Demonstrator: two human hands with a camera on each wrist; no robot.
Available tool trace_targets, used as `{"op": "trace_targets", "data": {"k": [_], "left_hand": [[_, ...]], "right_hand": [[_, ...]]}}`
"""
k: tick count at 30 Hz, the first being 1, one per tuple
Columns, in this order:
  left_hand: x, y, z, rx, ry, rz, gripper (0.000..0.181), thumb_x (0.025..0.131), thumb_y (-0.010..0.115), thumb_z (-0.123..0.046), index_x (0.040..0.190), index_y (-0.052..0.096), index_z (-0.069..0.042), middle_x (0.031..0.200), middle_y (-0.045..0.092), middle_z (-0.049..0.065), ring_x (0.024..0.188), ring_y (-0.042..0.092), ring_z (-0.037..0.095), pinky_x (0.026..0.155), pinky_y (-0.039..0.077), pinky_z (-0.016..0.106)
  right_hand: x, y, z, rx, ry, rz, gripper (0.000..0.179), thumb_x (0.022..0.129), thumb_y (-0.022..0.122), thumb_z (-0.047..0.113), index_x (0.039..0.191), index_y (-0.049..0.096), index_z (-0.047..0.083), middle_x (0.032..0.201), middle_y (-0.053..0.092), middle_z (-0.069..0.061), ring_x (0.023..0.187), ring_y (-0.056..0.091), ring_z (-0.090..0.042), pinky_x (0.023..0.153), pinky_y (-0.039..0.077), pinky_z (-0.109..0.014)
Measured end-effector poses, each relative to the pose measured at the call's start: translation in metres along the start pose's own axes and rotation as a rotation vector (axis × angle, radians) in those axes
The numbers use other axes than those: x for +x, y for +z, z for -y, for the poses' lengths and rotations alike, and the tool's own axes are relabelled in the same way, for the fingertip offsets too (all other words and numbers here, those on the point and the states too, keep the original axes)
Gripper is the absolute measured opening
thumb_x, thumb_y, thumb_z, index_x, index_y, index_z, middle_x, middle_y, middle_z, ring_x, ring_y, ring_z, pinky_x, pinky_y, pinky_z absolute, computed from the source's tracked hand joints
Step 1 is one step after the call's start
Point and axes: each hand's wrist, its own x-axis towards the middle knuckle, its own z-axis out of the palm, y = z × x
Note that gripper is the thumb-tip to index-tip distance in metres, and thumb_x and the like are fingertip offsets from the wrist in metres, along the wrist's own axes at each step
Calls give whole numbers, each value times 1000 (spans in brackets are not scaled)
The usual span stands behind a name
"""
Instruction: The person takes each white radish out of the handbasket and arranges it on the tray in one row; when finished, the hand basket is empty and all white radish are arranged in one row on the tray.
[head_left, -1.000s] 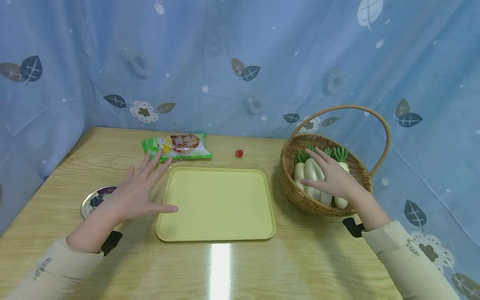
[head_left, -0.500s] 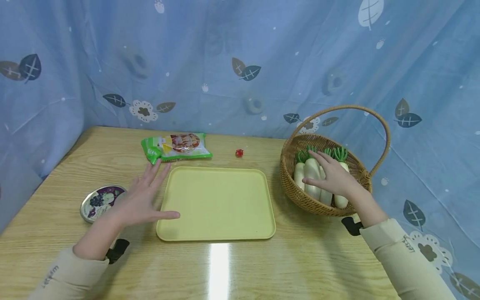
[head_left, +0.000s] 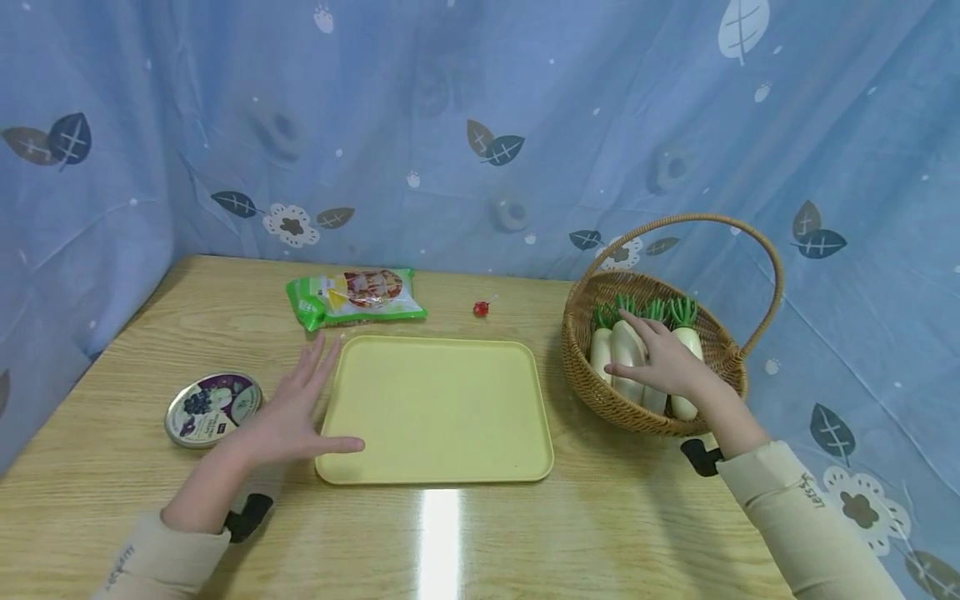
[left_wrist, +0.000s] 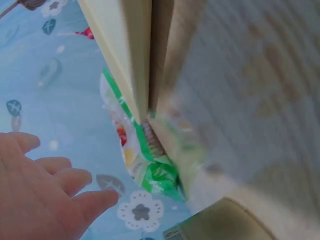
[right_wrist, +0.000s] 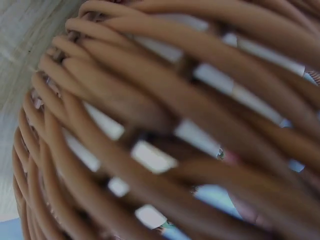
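Observation:
My left hand (head_left: 288,425) hovers with fingers spread by the left edge of a yellow tray (head_left: 435,408). In the left wrist view the left hand (left_wrist: 47,192) holds nothing. Beside it lies an oval tin (head_left: 212,408) with grapes pictured on its lid. At the right my right hand (head_left: 667,362) reaches over a wicker basket (head_left: 600,404), fingers extended above several white radishes (head_left: 628,354) with green tops. Whether it touches them I cannot tell. In the right wrist view the basket's weave (right_wrist: 110,100) fills the frame and hides most of the hand.
Behind the tray lies a green-edged food packet (head_left: 356,296). A small red object (head_left: 481,308) sits near the table's back edge. The basket's tall handle (head_left: 693,218) arches over its opening. A blue patterned curtain (head_left: 405,125) hangs behind the wooden table (head_left: 337,542).
My left hand has moved toward the table's front and slightly right, uncovering the tin. My right hand has lowered a little over the radishes.

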Motion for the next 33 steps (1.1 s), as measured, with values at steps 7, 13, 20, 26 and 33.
{"op": "trace_targets", "data": {"k": [7, 13, 20, 26, 33], "left_hand": [[-3, 7, 3, -65, -19, 2, 123, 64, 74, -57, 145, -13, -27, 150, -20, 9, 135, -10, 39, 93, 10, 74], [-3, 14, 8, -134, -38, 22, 121, 66, 76, -51, 145, -14, -27, 150, -20, 8, 135, -10, 40, 95, 11, 72], [-3, 22, 12, -193, -27, 33, 121, 68, 77, -46, 146, -13, -24, 150, -19, 9, 135, -7, 41, 100, 11, 66], [-4, 25, 13, -240, -14, 42, 120, 69, 77, -43, 146, -12, -17, 150, -18, 13, 135, -6, 42, 100, 10, 66], [-6, 26, 14, -265, -24, 62, 121, 68, 77, -43, 146, -11, -16, 150, -16, 15, 135, -7, 41, 100, 10, 67]], "right_hand": [[2, 3, -1, 17, 0, -1, 90, 83, 62, 46, 145, 15, 2, 138, 24, -37, 122, 25, -54, 90, 30, -67], [4, 5, -1, 37, 4, 8, 90, 83, 62, 45, 145, 14, 1, 138, 27, -35, 122, 25, -54, 91, 30, -67], [9, 7, -2, 5, 28, 21, 92, 82, 61, 49, 146, 14, 2, 135, 33, -35, 122, 26, -54, 90, 31, -66], [12, 7, 0, -30, 43, 25, 90, 82, 62, 48, 145, 17, 2, 132, 37, -35, 119, 29, -55, 88, 33, -66], [13, 8, -2, -50, 61, 21, 94, 79, 65, 48, 145, 17, 3, 127, 43, -34, 109, 43, -53, 76, 44, -60]]}}
